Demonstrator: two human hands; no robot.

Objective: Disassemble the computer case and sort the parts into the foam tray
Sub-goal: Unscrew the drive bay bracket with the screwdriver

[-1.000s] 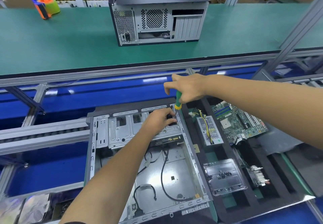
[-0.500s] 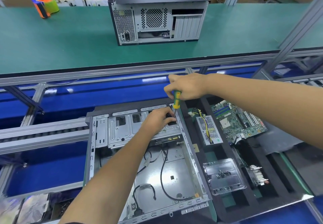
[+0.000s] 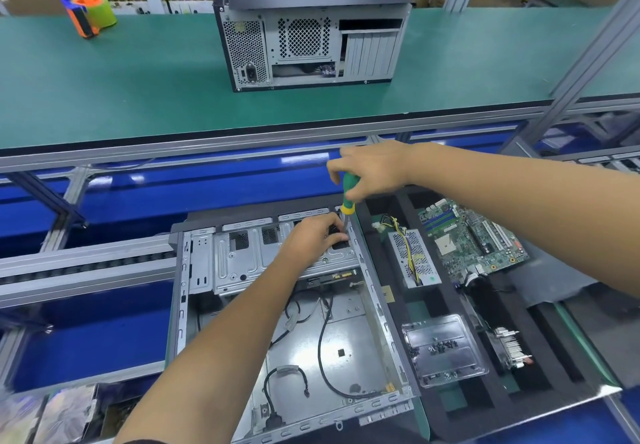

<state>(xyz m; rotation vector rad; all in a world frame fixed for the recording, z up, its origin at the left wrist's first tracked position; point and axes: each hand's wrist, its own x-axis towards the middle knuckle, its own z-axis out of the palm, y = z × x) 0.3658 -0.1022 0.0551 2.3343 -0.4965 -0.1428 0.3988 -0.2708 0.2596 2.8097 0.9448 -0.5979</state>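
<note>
The open grey computer case [image 3: 194, 308] lies flat in front of me, with loose black cables on its floor. My right hand [image 3: 374, 169] grips a green and yellow screwdriver [image 3: 348, 197], held upright with its tip down at the case's far right corner. My left hand [image 3: 313, 239] rests on the metal drive cage [image 3: 249, 256], fingers curled at a black part beside the screwdriver tip. To the right, the black foam tray [image 3: 540, 367] holds a power supply [image 3: 414, 258], a green motherboard [image 3: 474, 235], a clear screw box [image 3: 445, 350] and a heatsink [image 3: 509, 346].
A closed computer case [image 3: 308, 24] stands on the green bench [image 3: 138, 79] behind. An orange and green tape dispenser [image 3: 91, 15] sits at the bench's far left. Blue conveyor rails [image 3: 86, 263] run to the left, and an aluminium post [image 3: 588, 52] rises at right.
My right hand has shifted slightly on the screwdriver handle, the thumb and fingers changing position. My left hand stays on the drive cage.
</note>
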